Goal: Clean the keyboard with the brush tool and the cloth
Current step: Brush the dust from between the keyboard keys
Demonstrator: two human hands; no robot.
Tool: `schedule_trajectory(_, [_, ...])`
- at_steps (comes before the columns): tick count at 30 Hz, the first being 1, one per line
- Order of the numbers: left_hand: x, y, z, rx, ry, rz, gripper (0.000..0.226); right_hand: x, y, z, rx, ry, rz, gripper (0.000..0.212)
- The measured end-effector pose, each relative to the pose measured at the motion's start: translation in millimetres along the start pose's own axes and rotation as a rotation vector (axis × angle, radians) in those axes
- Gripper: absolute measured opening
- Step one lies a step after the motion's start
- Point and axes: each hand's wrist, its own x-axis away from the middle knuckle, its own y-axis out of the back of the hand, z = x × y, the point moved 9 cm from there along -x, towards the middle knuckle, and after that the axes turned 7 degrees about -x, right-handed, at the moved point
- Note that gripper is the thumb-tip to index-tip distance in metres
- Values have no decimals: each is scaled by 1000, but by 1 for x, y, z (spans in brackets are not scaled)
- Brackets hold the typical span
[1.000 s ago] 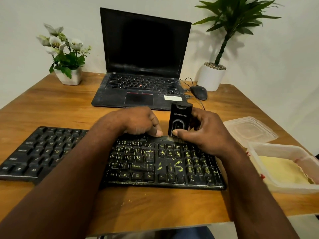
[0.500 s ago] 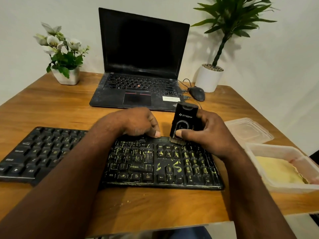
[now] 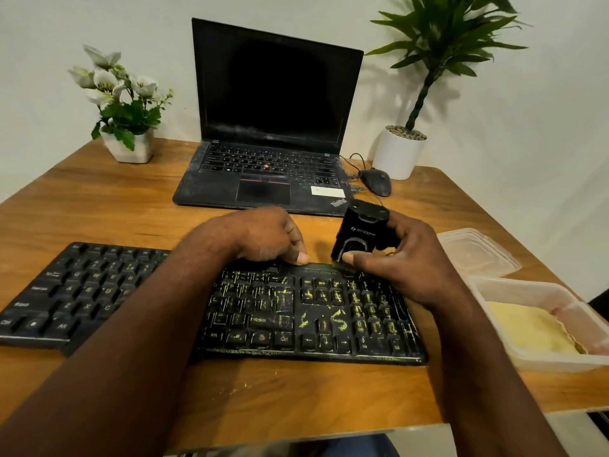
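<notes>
Keyboard lies before the laptop, container (cloth inside) to its right.

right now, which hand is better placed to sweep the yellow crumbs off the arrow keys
Right. The right hand grips the brush tool, whose lower end sits at the far edge of the keyboard, a little beyond the crumb-covered arrow keys. The left hand rests curled on that edge, with no tool.

Keyboard: black, yellow-dusted, lying flat. Brush tool: black, upright at its far edge. Cloth: yellow, far right.
</notes>
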Motion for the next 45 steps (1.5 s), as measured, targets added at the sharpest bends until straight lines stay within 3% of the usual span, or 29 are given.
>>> schedule_trajectory(2, [0,0,-1,-6,-4,3,12,6,-6,-4,1,-17,44,57])
schedule_trajectory(7, [1,0,0,-10,4,-7,13,5,9,-1,125,28,-110,58])
schedule_trajectory(11, [2,0,0,-4,4,-7,12,7,-4,-8,44,-15,-26,59])
schedule_trajectory(16, [0,0,-1,-9,-3,-30,12,5,8,-2,131,36,-156,59])
schedule_trajectory(20, [0,0,-1,-5,-3,-20,11,10,-3,-8,-23,-11,-44,53])
schedule_trajectory(24, [1,0,-1,2,7,-6,12,7,5,-10,45,-28,-140,61])
schedule_trajectory(29, [2,0,-2,-4,-2,-11,12,7,-9,-7,44,-19,-51,53])
schedule_trajectory(32, [1,0,-1,3,0,-20,12,3,3,-6,177,-9,-166,58])
schedule_trajectory(34, [1,1,-1,5,-5,-20,12,5,5,-7,102,-1,-156,57])
schedule_trajectory(37, [1,0,-1,4,-7,-9,12,10,-12,-6,-6,-15,-7,52])
schedule_trajectory(42, [1,1,-1,7,-9,-27,11,4,4,-9,88,-29,-146,63])
schedule_trajectory(45, [1,0,-1,16,-12,-14,11,10,-6,-7,0,-13,-57,56])
